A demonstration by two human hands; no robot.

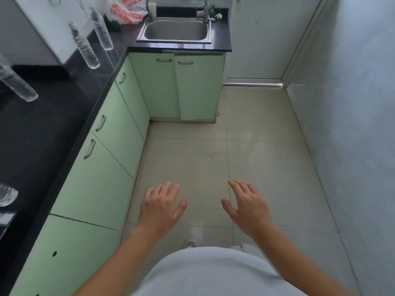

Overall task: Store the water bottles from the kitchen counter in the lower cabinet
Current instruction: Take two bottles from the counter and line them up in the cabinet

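Several clear plastic water bottles stand on the black kitchen counter [42,133] along the left: one near the sink corner [101,30], one beside it [84,47], one further forward [17,83], and part of another at the left edge [6,195]. Below the counter run pale green lower cabinets [100,189] with metal handles, all doors closed. My left hand [161,207] and my right hand [246,207] hover over the floor in front of me, fingers spread and relaxed, holding nothing and well away from the bottles.
A steel sink [175,30] with a tap sits at the far end, an orange-and-white plastic bag [126,11] beside it. Two more green cabinet doors [179,86] stand under the sink. The beige tiled floor [245,146] stretches ahead; a pale wall [352,124] bounds the right.
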